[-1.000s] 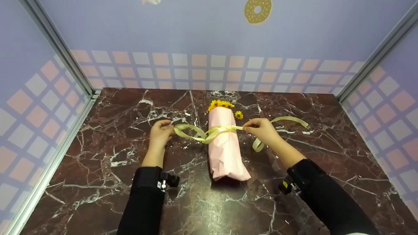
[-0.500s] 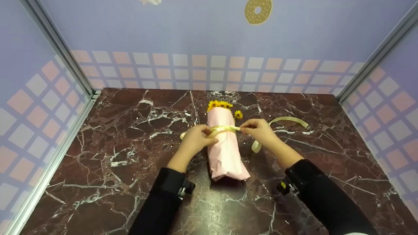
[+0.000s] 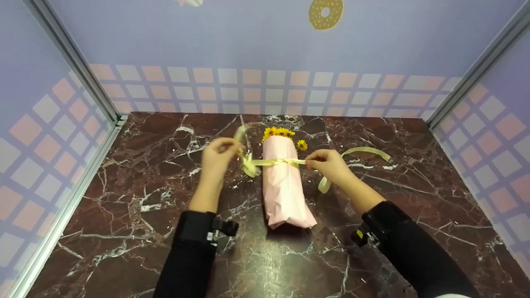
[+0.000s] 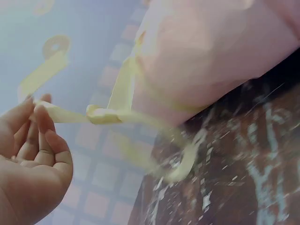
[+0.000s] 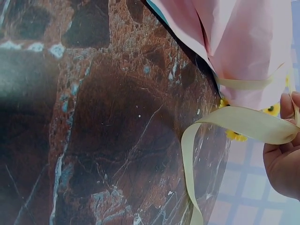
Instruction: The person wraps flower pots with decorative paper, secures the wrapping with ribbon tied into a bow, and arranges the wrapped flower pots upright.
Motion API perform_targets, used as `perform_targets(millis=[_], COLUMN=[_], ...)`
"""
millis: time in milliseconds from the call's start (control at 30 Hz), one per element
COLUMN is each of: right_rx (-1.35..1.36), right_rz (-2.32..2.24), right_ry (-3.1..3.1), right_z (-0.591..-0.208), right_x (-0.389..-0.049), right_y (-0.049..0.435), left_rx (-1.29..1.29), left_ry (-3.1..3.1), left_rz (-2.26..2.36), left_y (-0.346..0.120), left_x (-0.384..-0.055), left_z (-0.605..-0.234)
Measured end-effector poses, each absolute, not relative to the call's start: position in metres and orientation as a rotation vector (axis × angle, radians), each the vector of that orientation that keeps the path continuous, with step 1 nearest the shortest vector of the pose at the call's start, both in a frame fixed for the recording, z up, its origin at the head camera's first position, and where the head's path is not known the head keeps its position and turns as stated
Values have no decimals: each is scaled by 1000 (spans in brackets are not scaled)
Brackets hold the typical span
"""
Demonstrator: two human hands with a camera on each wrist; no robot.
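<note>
A bouquet wrapped in pink paper [image 3: 286, 198] lies on the table, its yellow flowers [image 3: 278, 132] poking out at the far end. Round its middle runs a pale yellow ribbon [image 3: 271, 162]. Left of the bouquet, my left hand [image 3: 216, 161] pinches the ribbon between thumb and fingertips. From there the ribbon [image 4: 123, 89] leads through a bunched loop to the paper, as the left wrist view shows. Just right of the wrap, my right hand [image 3: 331, 166] pinches the other side of the ribbon, whose free tail [image 5: 187, 159] hangs from the hand in the right wrist view.
A single yellow flower [image 3: 302, 145] sticks out beside the wrap's right edge. The ribbon's end curls over the dark marbled table [image 3: 136, 240] at the right. A lilac wall [image 3: 207, 45] with pink and white squares stands behind, with side panels left and right.
My left hand moved in to the wrap, then back out to the left with the ribbon; its left loop is now bunched and a tail swings up. My right hand has stayed almost still.
</note>
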State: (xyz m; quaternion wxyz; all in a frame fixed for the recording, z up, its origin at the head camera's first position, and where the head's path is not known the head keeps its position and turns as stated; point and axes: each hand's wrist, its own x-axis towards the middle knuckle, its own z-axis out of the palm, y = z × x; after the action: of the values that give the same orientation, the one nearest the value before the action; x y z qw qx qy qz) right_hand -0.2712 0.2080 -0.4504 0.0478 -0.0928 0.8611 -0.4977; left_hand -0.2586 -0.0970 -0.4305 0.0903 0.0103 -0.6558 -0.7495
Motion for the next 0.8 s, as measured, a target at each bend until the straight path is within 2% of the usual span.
perform_targets(millis=[267,800], right_rx=[-228,-154], right_rz=[-1514,-1567], right_ry=[2635,2658], right_z=[-448,-459], right_x=[-269,-269], right_y=[213,225], left_rx=[182,558], left_ry=[-1488,-1251], left_rz=[-2316,-2122], left_y=[-138,-203], left_x=[-261,-258], left_z=[-426,-449])
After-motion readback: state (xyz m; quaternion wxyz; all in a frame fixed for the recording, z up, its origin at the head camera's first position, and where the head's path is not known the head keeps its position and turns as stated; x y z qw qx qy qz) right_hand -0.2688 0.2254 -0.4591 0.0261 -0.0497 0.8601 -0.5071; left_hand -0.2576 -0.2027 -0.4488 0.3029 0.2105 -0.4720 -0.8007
